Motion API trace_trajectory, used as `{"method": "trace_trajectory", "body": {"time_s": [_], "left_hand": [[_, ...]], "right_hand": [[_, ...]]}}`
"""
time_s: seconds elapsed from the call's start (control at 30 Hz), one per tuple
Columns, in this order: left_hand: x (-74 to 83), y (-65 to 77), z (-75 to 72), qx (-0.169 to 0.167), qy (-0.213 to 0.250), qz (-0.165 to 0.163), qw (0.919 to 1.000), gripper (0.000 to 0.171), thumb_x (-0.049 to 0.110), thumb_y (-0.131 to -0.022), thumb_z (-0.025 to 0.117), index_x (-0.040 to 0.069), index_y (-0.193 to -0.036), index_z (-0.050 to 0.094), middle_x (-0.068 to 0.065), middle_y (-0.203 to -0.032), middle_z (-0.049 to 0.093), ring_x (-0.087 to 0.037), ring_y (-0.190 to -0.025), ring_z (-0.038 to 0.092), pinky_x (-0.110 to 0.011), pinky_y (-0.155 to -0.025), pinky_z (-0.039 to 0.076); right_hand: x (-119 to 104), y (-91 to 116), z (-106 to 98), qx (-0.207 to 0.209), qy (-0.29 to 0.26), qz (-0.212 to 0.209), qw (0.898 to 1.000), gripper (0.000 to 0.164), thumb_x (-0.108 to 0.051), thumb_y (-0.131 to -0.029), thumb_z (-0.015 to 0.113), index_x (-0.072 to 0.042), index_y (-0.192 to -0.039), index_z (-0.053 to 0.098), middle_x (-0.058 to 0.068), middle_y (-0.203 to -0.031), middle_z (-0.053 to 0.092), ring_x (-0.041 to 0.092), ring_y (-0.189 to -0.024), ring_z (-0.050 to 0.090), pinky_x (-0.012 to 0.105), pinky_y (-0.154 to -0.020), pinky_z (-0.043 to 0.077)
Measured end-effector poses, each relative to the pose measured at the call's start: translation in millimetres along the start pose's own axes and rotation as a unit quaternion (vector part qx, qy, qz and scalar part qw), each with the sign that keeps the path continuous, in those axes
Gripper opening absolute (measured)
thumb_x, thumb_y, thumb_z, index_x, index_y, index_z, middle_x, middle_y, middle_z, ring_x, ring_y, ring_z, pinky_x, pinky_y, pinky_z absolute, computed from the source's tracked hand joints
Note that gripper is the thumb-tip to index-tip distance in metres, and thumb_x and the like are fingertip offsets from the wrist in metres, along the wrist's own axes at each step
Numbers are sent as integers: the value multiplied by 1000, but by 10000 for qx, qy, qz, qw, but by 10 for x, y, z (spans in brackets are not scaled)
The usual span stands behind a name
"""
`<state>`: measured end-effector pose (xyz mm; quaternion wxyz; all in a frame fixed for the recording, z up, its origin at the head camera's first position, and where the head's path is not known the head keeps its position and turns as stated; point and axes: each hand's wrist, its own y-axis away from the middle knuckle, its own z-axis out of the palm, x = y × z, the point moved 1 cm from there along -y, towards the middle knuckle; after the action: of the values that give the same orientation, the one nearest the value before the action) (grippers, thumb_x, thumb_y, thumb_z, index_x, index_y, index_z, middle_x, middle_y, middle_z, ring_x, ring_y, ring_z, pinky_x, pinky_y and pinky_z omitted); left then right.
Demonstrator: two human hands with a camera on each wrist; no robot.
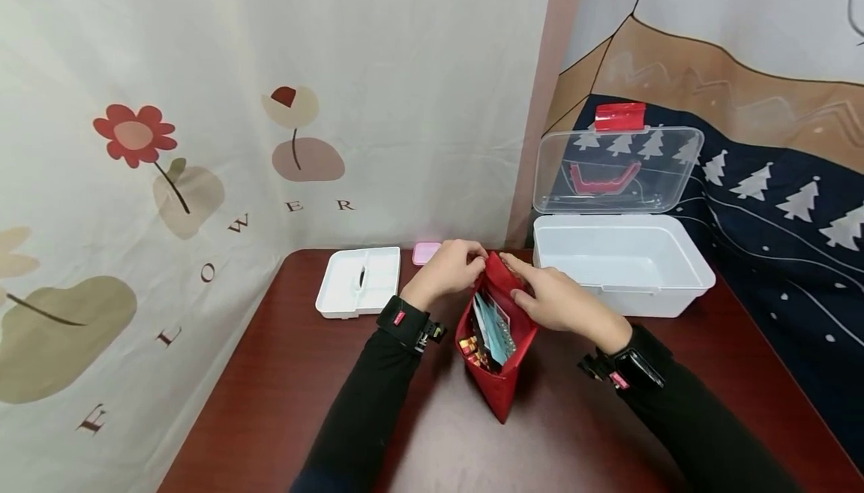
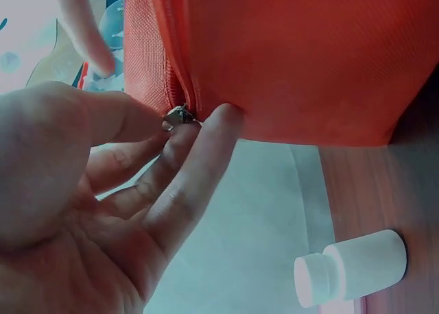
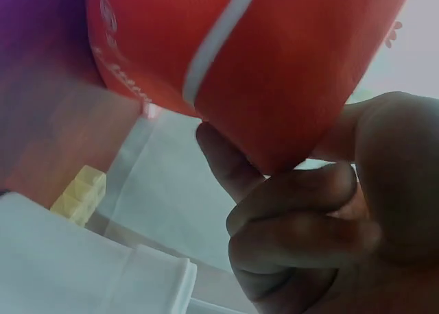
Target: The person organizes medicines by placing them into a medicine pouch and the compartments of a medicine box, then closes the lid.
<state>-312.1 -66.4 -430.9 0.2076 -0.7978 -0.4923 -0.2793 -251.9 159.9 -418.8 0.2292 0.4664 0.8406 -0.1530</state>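
Note:
A red zip pouch (image 1: 501, 388) stands on the table with its mouth open toward me. Inside it are a light-blue packet (image 1: 495, 332) and small red-and-yellow packets (image 1: 470, 349). At the far end of the zip, my left hand (image 1: 451, 272) pinches the metal zipper pull (image 2: 180, 116) between thumb and fingers. My right hand (image 1: 556, 302) grips the far right end of the pouch, its thumb on the near side. The right wrist view shows the pouch's outer face with a pale stripe (image 3: 216, 43) and white lettering partly in sight.
Behind on the right stands a white storage box (image 1: 624, 268), its clear lid (image 1: 617, 170) raised. A white divided tray (image 1: 361, 283) lies at the back left, beside a pink case (image 1: 425, 253). A white bottle (image 2: 353, 267) and a yellow compartment box (image 3: 81, 194) appear in the wrist views.

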Motion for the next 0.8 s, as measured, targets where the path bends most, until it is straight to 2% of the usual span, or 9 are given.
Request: {"method": "trace_trajectory", "body": {"time_s": [0.07,0.23,0.37,0.47,0.63,0.8], "left_hand": [[1,-9,-3,52,40,-14,10000,24,19,-110,57,9,-118,78,-6,-98,79,-9,-69,74,-25,-66,59],[-5,2,-27,98,254,-14,9996,15,10,-104,65,8,-110,78,-5,-97,82,-11,-72,77,-26,-68,62],[-23,37,-46,74,174,113,9998,7,9,-100,72,10,-102,79,-3,-90,81,-9,-72,76,-25,-70,61],[-38,52,-46,95,50,287,9995,4,10,-100,75,12,-98,79,-1,-87,81,-7,-71,75,-24,-72,60],[-50,45,-14,206,-415,618,9970,6,8,-100,74,12,-100,79,-2,-91,83,-7,-77,75,-24,-76,59],[-43,26,19,305,-1293,1138,9846,17,8,-101,71,9,-110,85,-5,-104,84,-16,-94,76,-33,-87,61]], "right_hand": [[-4,-94,-48,-45,153,-10,9999,68,-18,-107,67,-4,-168,42,20,-115,79,15,-76,66,33,-68,55],[-18,-350,-123,-316,248,58,9992,53,-22,-108,65,-3,-156,59,8,-95,77,15,-78,65,36,-74,53],[1,-541,-129,-670,233,229,9972,31,-25,-110,64,-8,-131,78,2,-85,73,15,-75,63,33,-72,51],[35,-672,-126,-884,330,378,9948,26,-28,-110,63,-9,-108,82,0,-78,68,15,-72,61,30,-69,49],[56,-831,-147,-1128,442,513,9913,36,-27,-108,63,-15,-75,71,-5,-62,49,12,-60,52,27,-59,43],[52,-900,-179,-1257,420,542,9897,46,-24,-108,62,-19,-63,53,-6,-56,43,10,-52,47,25,-53,40]]}}
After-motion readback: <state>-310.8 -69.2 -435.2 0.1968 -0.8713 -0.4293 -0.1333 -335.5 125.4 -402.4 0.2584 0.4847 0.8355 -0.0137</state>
